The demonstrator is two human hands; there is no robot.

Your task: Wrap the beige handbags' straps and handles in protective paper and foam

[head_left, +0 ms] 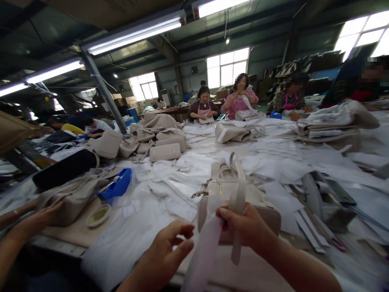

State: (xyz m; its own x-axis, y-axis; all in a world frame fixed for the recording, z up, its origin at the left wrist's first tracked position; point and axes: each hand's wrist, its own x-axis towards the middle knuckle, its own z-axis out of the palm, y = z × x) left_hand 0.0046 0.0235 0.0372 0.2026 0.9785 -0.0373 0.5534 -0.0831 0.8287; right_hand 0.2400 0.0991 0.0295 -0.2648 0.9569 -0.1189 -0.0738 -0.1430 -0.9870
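A beige handbag (255, 198) with a gold zip lies on the table in front of me. Above its near side my right hand (247, 225) is closed, gripping the bag's pale strap (237, 194) together with the upper end of a strip of thin white wrapping sheet (206, 247). The strap loops up over the bag and its lower part hangs below my fist. To the left of the white strip, my left hand (170, 251) is raised with fingers curved and apart, holding nothing. The bag's underside is hidden.
At left a co-worker's hands (45, 215) hold another beige bag (73, 198), near a blue tape dispenser (118, 184) and a tape roll (98, 215). A grey tape dispenser (328, 198) stands right. Beige bags (164, 138) and white sheets (179, 178) cover the table; people work across it.
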